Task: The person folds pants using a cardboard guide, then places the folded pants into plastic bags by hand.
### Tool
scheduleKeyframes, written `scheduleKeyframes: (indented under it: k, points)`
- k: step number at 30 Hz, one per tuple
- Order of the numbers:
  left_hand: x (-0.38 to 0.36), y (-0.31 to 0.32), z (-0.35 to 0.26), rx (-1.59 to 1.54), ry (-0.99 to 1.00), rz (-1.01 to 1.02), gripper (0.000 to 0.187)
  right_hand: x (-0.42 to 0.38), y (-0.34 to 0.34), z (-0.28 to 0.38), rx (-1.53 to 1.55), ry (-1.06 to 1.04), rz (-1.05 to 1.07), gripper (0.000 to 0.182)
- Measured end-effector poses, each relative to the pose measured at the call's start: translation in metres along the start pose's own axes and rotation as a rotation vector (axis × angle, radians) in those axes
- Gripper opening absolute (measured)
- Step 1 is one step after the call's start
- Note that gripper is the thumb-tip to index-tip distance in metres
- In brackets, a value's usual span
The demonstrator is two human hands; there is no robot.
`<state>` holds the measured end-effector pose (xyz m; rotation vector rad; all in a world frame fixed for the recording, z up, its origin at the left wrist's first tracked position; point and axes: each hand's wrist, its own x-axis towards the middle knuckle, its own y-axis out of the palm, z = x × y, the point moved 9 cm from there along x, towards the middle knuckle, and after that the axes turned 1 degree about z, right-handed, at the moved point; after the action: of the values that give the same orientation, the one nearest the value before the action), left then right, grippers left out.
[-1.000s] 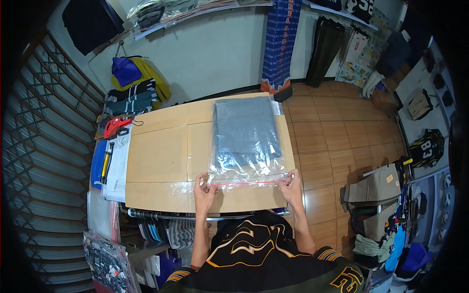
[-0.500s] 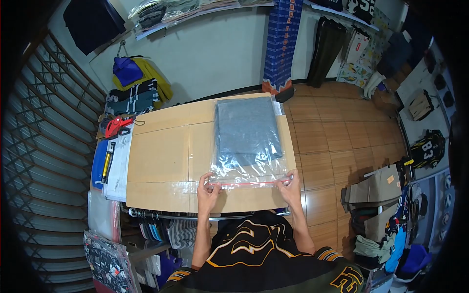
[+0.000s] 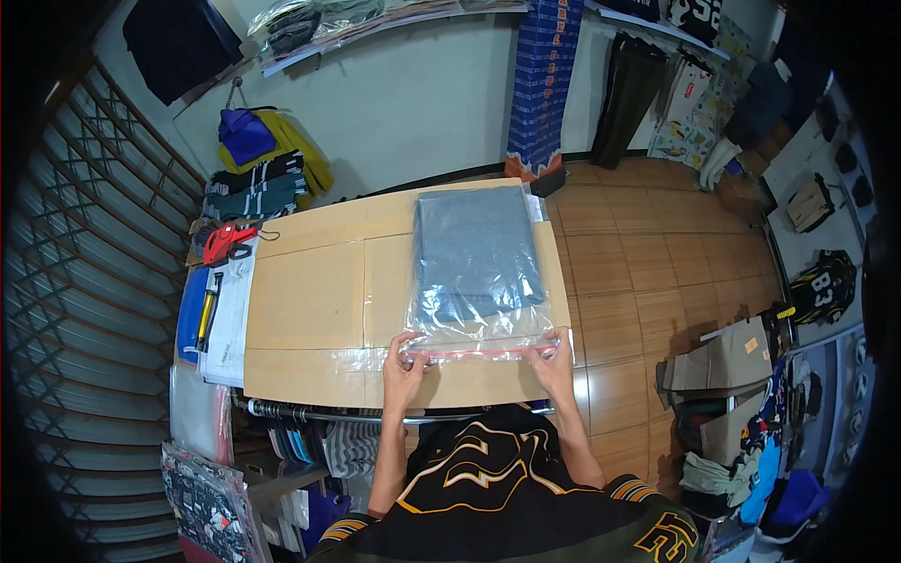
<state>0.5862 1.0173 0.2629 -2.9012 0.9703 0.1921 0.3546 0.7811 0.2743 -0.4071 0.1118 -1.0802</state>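
A clear plastic bag (image 3: 479,330) with a red strip along its near edge lies on the cardboard-covered table (image 3: 305,310). Inside it is a folded grey garment (image 3: 477,249). My left hand (image 3: 404,371) pinches the near left corner of the bag, at the left end of the red strip. At the right end, my right hand (image 3: 552,364) grips the near right corner between thumb and fingers. The bag's near edge is stretched between both hands.
At the table's left lie a red tape dispenser (image 3: 225,242), a yellow-and-black cutter (image 3: 207,314) and white papers (image 3: 230,324). Below the near edge runs a metal rail (image 3: 310,413) with hanging clothes. Brown garments (image 3: 718,361) hang at the right.
My right hand has shifted slightly left along the red strip. My left hand and the bag have barely moved.
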Motion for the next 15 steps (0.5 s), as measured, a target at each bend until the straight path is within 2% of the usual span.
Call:
scheduleKeyframes:
  k: [1,3,6,9,15]
  points:
    - [-0.001,0.000,-0.001,0.023,0.005,0.002,0.040,0.000,-0.001,0.001,0.000,0.000,0.001,0.047]
    - [-0.002,0.002,-0.003,0.012,0.012,-0.006,0.039,-0.003,0.003,-0.013,0.082,0.220,0.085,0.046]
    - [-0.001,0.001,-0.001,0.006,0.014,-0.018,0.037,-0.001,-0.001,-0.008,0.000,0.123,0.021,0.044]
    - [-0.001,0.001,0.001,-0.014,0.002,-0.015,0.035,-0.005,-0.002,-0.003,0.063,0.200,0.019,0.042]
    - [-0.003,0.011,-0.003,-0.003,-0.013,0.017,0.034,-0.011,0.006,0.014,0.017,0.199,0.019,0.039]
